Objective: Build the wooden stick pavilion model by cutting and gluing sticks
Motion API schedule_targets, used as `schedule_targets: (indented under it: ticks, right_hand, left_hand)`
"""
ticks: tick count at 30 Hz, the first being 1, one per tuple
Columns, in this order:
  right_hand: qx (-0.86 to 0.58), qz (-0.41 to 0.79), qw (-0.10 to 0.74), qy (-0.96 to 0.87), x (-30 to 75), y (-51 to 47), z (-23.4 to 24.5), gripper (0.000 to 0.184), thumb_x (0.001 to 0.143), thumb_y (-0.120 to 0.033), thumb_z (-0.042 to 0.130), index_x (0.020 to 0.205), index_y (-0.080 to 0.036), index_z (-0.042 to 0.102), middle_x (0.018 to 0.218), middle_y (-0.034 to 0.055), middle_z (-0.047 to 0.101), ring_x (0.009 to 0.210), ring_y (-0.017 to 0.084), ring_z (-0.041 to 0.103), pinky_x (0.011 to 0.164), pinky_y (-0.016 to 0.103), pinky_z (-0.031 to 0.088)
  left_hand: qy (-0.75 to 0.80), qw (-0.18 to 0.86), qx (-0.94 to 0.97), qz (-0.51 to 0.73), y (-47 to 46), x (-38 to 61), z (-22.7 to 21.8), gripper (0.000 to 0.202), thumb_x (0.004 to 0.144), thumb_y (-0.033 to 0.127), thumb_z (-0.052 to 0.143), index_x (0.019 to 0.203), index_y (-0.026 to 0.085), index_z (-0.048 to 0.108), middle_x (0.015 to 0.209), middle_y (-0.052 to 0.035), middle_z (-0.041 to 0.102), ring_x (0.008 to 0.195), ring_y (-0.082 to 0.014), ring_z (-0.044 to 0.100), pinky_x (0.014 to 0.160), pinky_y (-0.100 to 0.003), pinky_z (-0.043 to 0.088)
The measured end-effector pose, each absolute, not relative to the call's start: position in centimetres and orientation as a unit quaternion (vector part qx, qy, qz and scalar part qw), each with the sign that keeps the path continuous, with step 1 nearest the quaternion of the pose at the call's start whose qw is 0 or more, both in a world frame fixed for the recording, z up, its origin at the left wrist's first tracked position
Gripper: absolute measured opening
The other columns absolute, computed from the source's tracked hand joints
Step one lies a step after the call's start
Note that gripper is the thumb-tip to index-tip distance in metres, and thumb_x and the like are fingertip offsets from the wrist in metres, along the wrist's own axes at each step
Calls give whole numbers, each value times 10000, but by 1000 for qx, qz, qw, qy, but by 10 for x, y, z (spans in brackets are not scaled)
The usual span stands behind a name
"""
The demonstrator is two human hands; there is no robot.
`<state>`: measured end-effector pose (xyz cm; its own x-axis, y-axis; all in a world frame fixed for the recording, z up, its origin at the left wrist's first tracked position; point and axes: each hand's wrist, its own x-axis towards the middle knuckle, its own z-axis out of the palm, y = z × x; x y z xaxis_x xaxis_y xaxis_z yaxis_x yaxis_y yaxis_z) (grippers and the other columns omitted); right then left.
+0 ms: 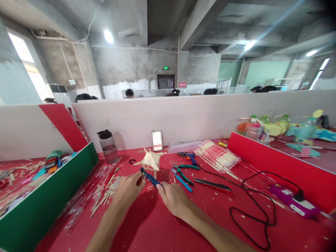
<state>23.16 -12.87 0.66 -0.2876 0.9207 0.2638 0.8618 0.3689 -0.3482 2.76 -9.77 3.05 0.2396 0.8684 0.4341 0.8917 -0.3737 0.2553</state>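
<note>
My right hand (174, 197) is closed around a slim dark blue tool (152, 179) with a black head, whose exact kind I cannot make out. The tool's head points up and left, beside the fingertips of my left hand (131, 185). Those fingers are curled together in a pinch; whatever they hold is hidden or too small to name. Just behind both hands stands a small pavilion model (151, 160) made of pale wooden sticks, with a pointed roof on posts. The tool overlaps its lower part, and I cannot tell whether they touch.
To the right lie green-handled pliers (185, 175), a blue pen-like tool (183, 182), a black knife-like tool (212, 184), a blue glue gun (193, 159), packed sticks (217, 155) and a corded purple power strip (294, 201). Loose sticks (106, 192) and a bottle (108, 148) are left.
</note>
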Motion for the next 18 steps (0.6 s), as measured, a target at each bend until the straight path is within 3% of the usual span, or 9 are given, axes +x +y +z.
schedule_targets:
  ticks: [13, 18]
  right_hand:
    - [-561, 91, 185, -802, 238, -125, 13, 544, 1028, -467, 230, 941, -174, 680, 832, 141, 750, 781, 270, 721, 646, 292, 408]
    - [-558, 74, 165, -810, 238, -130, 13, 503, 974, -555, 356, 1005, -174, 682, 876, 145, 747, 819, 297, 709, 706, 328, 444]
  left_hand:
    - [-538, 34, -798, -268, -100, 23, 35, 204, 883, 233, 450, 724, 192, 570, 633, 6, 614, 527, -117, 510, 560, -237, 287]
    - [-520, 56, -808, -273, -101, 20, 35, 220, 912, 258, 455, 722, 198, 549, 634, 9, 594, 534, -112, 494, 567, -236, 294]
